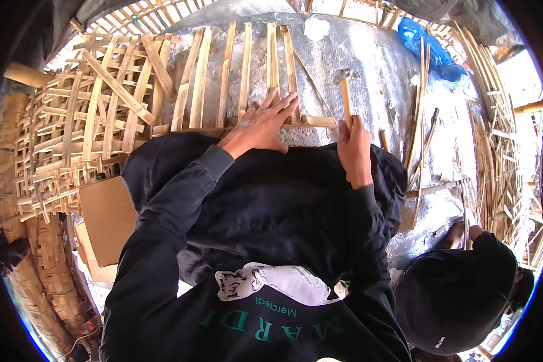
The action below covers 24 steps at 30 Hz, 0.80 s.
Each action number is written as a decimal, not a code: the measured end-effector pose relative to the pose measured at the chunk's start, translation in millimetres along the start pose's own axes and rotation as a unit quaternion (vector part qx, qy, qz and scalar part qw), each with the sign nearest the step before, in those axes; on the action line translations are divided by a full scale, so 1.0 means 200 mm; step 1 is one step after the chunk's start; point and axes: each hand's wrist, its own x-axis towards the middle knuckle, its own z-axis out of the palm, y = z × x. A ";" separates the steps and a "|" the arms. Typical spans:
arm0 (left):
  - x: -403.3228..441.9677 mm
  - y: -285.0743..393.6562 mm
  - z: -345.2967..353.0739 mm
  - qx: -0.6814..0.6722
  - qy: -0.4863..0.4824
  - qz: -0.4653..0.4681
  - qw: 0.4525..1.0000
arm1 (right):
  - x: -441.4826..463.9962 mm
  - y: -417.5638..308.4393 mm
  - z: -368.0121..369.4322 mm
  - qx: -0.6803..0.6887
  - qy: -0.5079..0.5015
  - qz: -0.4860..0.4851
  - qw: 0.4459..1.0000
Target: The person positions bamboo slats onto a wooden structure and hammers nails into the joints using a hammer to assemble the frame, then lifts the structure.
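My left hand (259, 123) lies with fingers spread over the near ends of bamboo slats, its fingertips resting on the slat (273, 57) and the one right of it. Several such slats, like the slat (226, 75) further left, run away from me, side by side with gaps. Their near ends meet a crosswise bamboo strip (320, 122), partly hidden by my hand. My right hand (355, 151) is closed round the wooden handle of a hammer (346, 96). The hammer's metal head points away from me, right of the slats and apart from them.
Woven bamboo lattice panels (96, 108) are piled at the left, above a cardboard box (107, 220). Thin bamboo strips (425, 120) and a blue plastic bag (425, 48) lie at the right. Another person in black (458, 295) is bent over at the lower right.
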 end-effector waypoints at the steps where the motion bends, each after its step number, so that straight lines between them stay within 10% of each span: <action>1: 0.00 -0.01 0.00 -0.003 0.003 0.004 1.000 | -0.03 -0.03 -0.03 -0.003 -0.002 -0.001 1.000; 4: 0.00 -0.03 0.02 -0.016 0.016 0.009 1.000 | -0.11 -0.15 -0.13 0.047 -0.132 0.010 0.990; 24: 0.02 -0.06 0.04 0.002 -0.007 0.023 1.000 | -0.20 -0.33 -0.21 0.011 -0.180 -0.068 0.981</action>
